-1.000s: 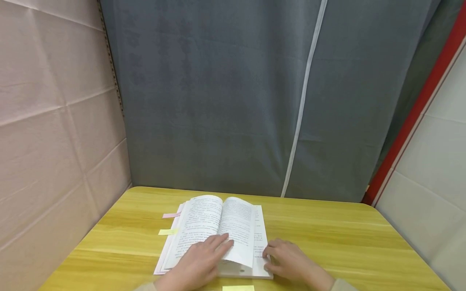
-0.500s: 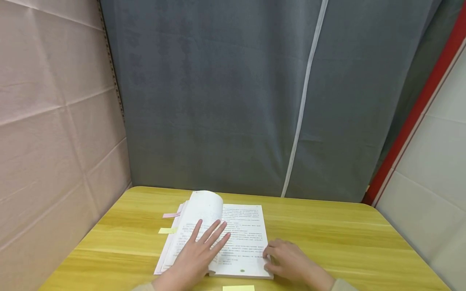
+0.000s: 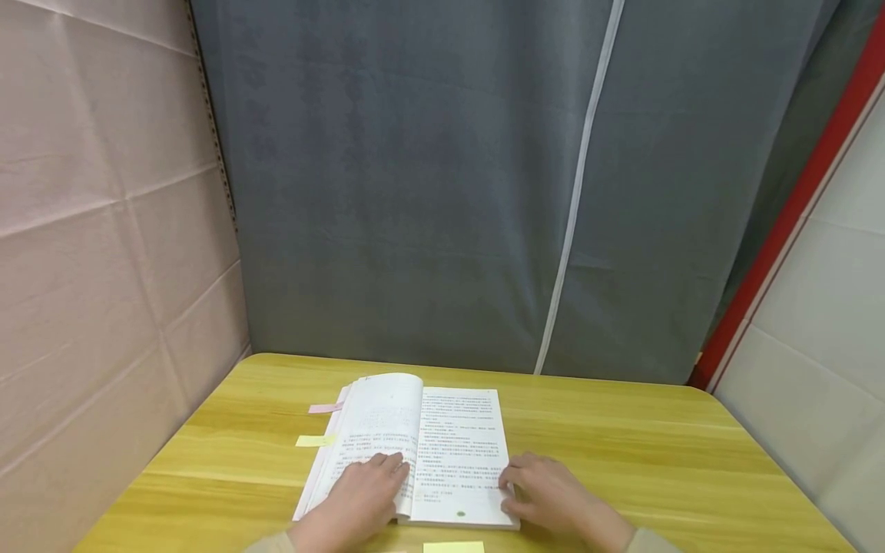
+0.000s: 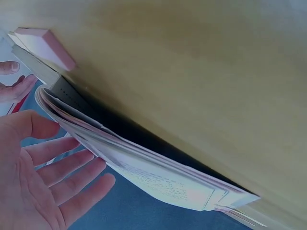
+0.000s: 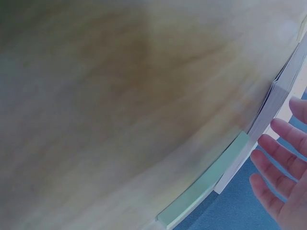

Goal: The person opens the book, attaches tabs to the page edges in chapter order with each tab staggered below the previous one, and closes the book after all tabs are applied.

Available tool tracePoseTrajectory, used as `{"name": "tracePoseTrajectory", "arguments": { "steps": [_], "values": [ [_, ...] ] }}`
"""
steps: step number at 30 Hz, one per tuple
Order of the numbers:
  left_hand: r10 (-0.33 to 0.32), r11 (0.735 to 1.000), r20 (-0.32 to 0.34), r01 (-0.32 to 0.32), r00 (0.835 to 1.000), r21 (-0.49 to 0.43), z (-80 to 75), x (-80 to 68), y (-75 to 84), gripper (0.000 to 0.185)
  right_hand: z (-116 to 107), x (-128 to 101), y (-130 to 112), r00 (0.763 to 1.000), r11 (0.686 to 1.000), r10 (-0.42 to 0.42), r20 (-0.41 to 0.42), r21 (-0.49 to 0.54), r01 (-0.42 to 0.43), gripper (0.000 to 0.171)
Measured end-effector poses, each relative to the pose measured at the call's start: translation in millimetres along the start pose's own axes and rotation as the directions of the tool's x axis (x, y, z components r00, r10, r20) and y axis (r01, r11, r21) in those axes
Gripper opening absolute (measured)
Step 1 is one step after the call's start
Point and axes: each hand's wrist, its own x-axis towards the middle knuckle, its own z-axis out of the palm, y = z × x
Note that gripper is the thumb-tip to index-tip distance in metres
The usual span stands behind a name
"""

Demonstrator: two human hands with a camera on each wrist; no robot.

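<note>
An open book (image 3: 459, 453) lies on the table, printed pages facing up. Its left-hand pages (image 3: 376, 403) bow up near the spine. My left hand (image 3: 362, 491) rests on the lower part of the left page; its fingers (image 4: 76, 184) are extended against the pages in the left wrist view. At the lower right corner of the book, my right hand (image 3: 549, 491) touches the edge with loosely bent fingers. A pink tab (image 3: 325, 408) and a yellow tab (image 3: 314, 441) stick out past the left side of the book.
Near the front edge of the wooden table (image 3: 657, 453) lies a yellow sticky-note pad (image 3: 452, 548). The left wrist view holds a pink pad (image 4: 48, 48) by the book; a greenish pad (image 5: 204, 184) appears in the right wrist view. A grey curtain (image 3: 415, 192) hangs behind.
A bundle of pages has turned over from right to left. My left hand has followed it leftward and now lies on the left page. The right hand has stayed at the book's edge.
</note>
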Motion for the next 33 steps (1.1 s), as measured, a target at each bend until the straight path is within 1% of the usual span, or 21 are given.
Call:
{"name": "tracePoseTrajectory", "arguments": {
  "steps": [4,7,10,13,16,20,27,33],
  "values": [
    [-0.019,0.997,-0.018,0.018,1.0,-0.074,-0.6,-0.4,-3.5,0.025,1,4,2,1.0,1.0,-0.026,-0.018,0.01,0.026,0.015],
    [-0.032,0.993,-0.007,0.03,0.999,-0.113,-0.9,-1.9,-7.4,0.022,1,9,6,0.999,0.999,-0.036,-0.022,0.026,0.036,0.016],
    [-0.03,0.991,0.001,0.03,1.0,-0.129,-0.9,-4.5,-12.0,0.023,-1,17,8,1.0,0.998,-0.018,-0.003,0.065,0.018,0.017],
    [-0.033,0.988,0.007,0.034,0.999,-0.15,0.6,-7.6,-16.7,0.024,-4,29,9,1.0,0.996,-0.007,0.0,0.091,0.007,0.017],
    [-0.044,0.985,0.017,0.047,0.999,-0.168,3.0,-10.9,-20.7,0.025,-7,42,10,1.0,0.995,0.013,-0.002,0.101,-0.013,0.019],
    [-0.055,0.982,0.036,0.061,0.998,-0.179,5.3,-16.6,-25.1,0.026,-8,60,11,0.998,0.994,0.07,-0.002,0.081,-0.069,0.022],
    [-0.064,0.973,0.12,0.089,0.991,-0.215,1.9,-22.5,-29.8,0.028,-8,91,15,0.989,0.987,0.148,-0.013,0.064,-0.147,0.024],
    [-0.06,0.969,0.148,0.094,0.987,-0.228,0.1,-22.4,-30.6,0.03,-7,120,2,0.982,0.979,0.191,0.009,0.068,-0.191,0.03]
  ]
}}
